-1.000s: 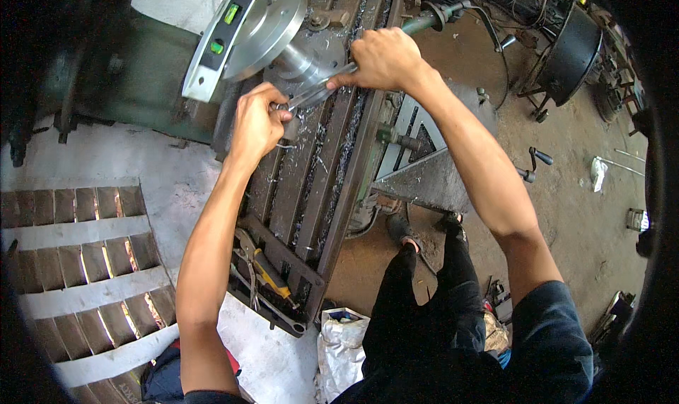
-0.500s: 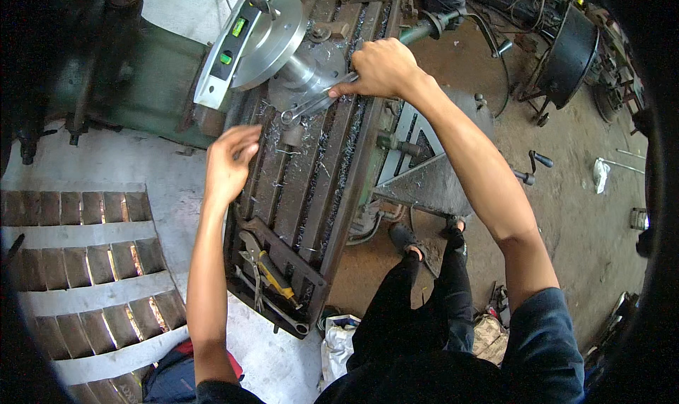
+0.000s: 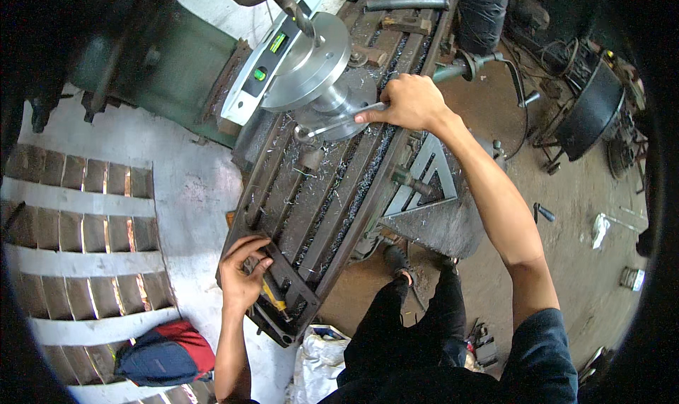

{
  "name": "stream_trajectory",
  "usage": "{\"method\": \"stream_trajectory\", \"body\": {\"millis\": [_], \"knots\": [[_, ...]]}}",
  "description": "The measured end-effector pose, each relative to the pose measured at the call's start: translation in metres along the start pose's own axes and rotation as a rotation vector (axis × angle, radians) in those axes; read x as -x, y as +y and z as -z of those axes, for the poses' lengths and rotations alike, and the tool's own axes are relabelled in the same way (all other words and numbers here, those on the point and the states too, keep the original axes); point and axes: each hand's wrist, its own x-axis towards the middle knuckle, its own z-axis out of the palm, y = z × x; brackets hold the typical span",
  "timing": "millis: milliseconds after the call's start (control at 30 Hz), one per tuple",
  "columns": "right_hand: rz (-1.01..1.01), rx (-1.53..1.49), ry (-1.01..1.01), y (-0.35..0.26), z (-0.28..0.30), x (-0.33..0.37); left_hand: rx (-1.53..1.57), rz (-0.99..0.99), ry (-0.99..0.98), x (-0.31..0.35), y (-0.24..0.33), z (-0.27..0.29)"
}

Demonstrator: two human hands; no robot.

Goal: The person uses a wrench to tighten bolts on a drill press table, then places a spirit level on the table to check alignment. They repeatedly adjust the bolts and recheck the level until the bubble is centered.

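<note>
My right hand is closed around the handle of a wrench. The wrench's far end sits at a clamp bolt beside the base of a shiny flanged metal workpiece, which stands on the slotted machine table. At the table's near end, my left hand hovers over the tool tray. Its fingers are curved, with a gap between thumb and fingertips. Beside it lies a yellow-handled tool; the hand covers other tools there. A spirit level leans against the workpiece flange.
A drill bit hangs over the flange. Metal chips litter the table slots. Right of the table are a crank handle and a triangular metal frame. A blue-and-red bag lies at lower left, and a white sack stands below the tray.
My left hand has moved from beside the clamp bolt down to the tool tray. My right hand stays on the wrench. The view has shifted, so the workpiece appears further right and lower.
</note>
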Motion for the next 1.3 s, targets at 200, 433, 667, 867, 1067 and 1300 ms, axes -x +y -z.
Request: {"method": "stream_trajectory", "body": {"millis": [200, 433, 667, 867, 1067, 1300], "knots": [[-0.032, -0.312, 0.011, 0.002, -0.006, 0.014, 0.046, 0.064, 0.088, 0.031, 0.035, -0.037], [-0.073, -0.632, -0.25, 0.031, -0.002, 0.13, 0.012, 0.017, 0.318, 0.044, 0.071, -0.108], [-0.359, -0.768, -0.27, 0.084, 0.023, 0.229, -0.152, -0.039, 0.558, 0.019, 0.073, -0.124], [-0.487, -0.674, -0.292, 0.13, 0.04, 0.269, -0.209, 0.071, 0.627, 0.003, 0.064, -0.139], [-0.544, -0.699, -0.206, 0.154, 0.044, 0.277, -0.204, 0.075, 0.644, -0.003, 0.065, -0.145], [-0.622, -0.605, -0.225, 0.162, 0.033, 0.293, -0.235, 0.045, 0.575, -0.002, 0.065, -0.149]]}}
